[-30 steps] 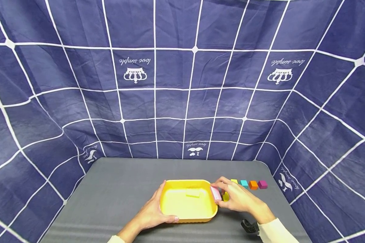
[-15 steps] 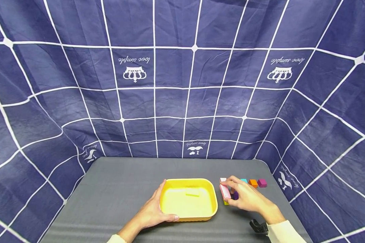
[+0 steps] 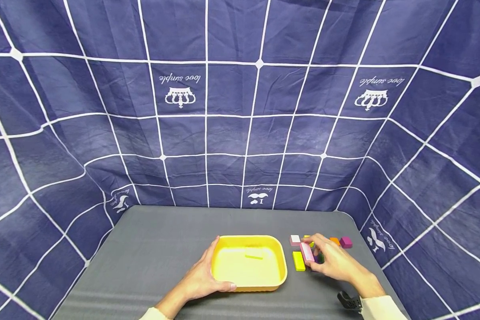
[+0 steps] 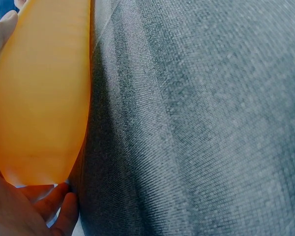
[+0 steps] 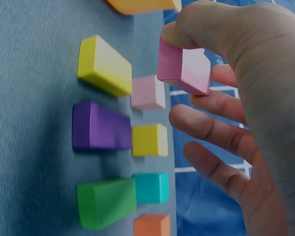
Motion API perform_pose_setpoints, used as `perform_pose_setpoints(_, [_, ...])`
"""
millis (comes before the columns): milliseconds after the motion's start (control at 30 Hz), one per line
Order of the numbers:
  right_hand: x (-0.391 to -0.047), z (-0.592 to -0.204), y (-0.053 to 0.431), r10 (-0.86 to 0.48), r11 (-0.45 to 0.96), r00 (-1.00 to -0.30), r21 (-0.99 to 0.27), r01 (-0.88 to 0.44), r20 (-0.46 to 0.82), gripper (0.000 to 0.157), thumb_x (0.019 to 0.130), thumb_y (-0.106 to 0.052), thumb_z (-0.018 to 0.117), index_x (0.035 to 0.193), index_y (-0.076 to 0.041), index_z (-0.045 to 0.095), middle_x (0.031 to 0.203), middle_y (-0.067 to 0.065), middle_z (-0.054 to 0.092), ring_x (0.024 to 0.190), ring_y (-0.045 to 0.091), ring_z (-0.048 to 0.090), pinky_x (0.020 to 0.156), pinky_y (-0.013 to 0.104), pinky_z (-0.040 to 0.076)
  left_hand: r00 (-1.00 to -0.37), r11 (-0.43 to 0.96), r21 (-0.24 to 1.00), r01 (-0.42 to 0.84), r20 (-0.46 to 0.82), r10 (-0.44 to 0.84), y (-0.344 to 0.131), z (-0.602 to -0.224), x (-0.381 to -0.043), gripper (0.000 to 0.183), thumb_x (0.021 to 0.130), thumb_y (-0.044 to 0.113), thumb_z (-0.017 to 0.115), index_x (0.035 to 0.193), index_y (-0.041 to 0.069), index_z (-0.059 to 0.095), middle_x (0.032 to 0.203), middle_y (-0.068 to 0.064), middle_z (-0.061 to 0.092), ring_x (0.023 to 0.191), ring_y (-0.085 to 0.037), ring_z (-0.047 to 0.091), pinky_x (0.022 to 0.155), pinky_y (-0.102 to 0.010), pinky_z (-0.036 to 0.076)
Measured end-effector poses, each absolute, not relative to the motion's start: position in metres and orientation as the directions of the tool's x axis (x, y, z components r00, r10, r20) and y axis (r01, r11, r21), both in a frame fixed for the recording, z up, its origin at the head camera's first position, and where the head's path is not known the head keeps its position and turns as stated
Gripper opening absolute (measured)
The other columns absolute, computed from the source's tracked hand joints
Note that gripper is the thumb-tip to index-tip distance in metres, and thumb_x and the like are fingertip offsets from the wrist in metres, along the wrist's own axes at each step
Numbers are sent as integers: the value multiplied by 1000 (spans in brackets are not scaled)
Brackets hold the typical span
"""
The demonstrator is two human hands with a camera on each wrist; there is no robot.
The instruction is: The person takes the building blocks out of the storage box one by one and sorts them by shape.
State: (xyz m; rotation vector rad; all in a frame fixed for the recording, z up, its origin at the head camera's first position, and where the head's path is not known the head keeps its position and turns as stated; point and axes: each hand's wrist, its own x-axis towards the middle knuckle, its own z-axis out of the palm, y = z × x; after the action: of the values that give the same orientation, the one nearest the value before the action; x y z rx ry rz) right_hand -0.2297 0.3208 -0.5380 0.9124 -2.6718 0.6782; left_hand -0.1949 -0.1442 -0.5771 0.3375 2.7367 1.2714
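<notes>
At its left end, a yellow plastic tub [image 3: 244, 274] is held by my left hand [image 3: 202, 276], with the thumb along the front wall and the fingers round the side. A thin yellow block [image 3: 254, 256] lies inside it. To the tub's right, my right hand [image 3: 333, 261] pinches a pink block [image 5: 184, 69] between thumb and fingers, raised above the table. Below it in the right wrist view stand a yellow block [image 5: 105, 66], a purple block [image 5: 101, 126] and a green block [image 5: 107, 202]. In the head view the right hand partly hides the purple and green ones.
Behind those blocks runs a row of cubes: pale pink [image 3: 295, 240], yellow [image 5: 148, 140], teal [image 5: 151, 188], orange [image 3: 334, 241] and magenta [image 3: 346, 242]. The grey table [image 3: 164, 240] is enclosed by blue checked cloth [image 3: 228, 138]. A black strap [image 3: 348, 301] hangs by the right wrist.
My right hand has moved right, away from the tub's edge, carrying the pink block. The yellow block and pale pink cube are now uncovered. The left hand and tub stay put.
</notes>
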Motion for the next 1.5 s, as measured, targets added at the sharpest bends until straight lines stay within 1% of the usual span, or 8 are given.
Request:
perform_pose_setpoints(100, [-229,-542,329,-491,701,-789,-371,-609,369,55,85,-12,101,135,-12,75,115,-8,72,85,6,69,73,27,56,-970,629,762,156,-4,245,-144,-577,-195,156,67,66,110,188,25,20,180,-13,51,139,-34,69,108,-61,59])
perform_pose_setpoints(300, [-230,-548,344,-481,681,-752,-348,-644,451,58,79,-9,104,131,-11,79,115,-5,76,83,0,67,70,24,51,-970,637,754,162,3,242,-143,-577,-195,157,66,67,109,188,24,20,180,-13,52,139,-36,70,108,-62,59])
perform_pose_setpoints(567, [-229,-559,366,-468,677,-732,-332,-657,495,59,76,-4,104,130,-9,79,111,-4,75,84,-1,66,69,27,55,-971,630,761,156,1,240,-144,-577,-195,157,66,67,109,188,26,20,181,-13,50,143,-37,69,110,-63,58])
perform_pose_setpoints(767, [-227,-565,383,-439,718,-761,-322,-617,478,59,75,-4,102,129,-9,80,123,8,78,85,-8,63,70,26,55,-970,629,761,160,3,243,-143,-577,-195,158,66,64,111,188,26,19,180,-15,51,140,-37,70,109,-61,59])
perform_pose_setpoints(1000, [-226,-569,395,-401,747,-797,-342,-570,451,58,75,-7,102,129,-11,81,101,-13,68,81,-5,60,68,23,47,-971,631,760,153,-3,240,-142,-577,-195,158,66,62,112,189,28,18,181,-15,50,142,-36,69,110,-61,59])
perform_pose_setpoints(1100, [-225,-570,399,-400,747,-796,-341,-570,455,57,75,-7,102,129,-10,81,100,-13,67,80,-4,60,67,22,46,-971,633,759,152,-4,237,-142,-577,-195,158,66,63,111,189,31,17,180,-14,51,142,-36,69,109,-61,59])
perform_pose_setpoints(1333, [-224,-573,409,-376,774,-812,-330,-540,447,56,76,-9,102,128,-9,81,99,-13,69,79,-6,60,67,22,45,-971,632,760,155,0,239,-142,-577,-195,158,66,63,111,188,25,19,180,-15,51,142,-37,69,109,-61,59])
perform_pose_setpoints(1500, [-222,-575,415,-366,785,-823,-331,-524,434,58,74,-10,102,128,-8,81,93,-14,66,78,-7,58,67,24,44,-971,634,757,158,4,238,-143,-577,-195,157,66,64,111,188,29,19,181,-14,51,143,-37,68,110,-62,59])
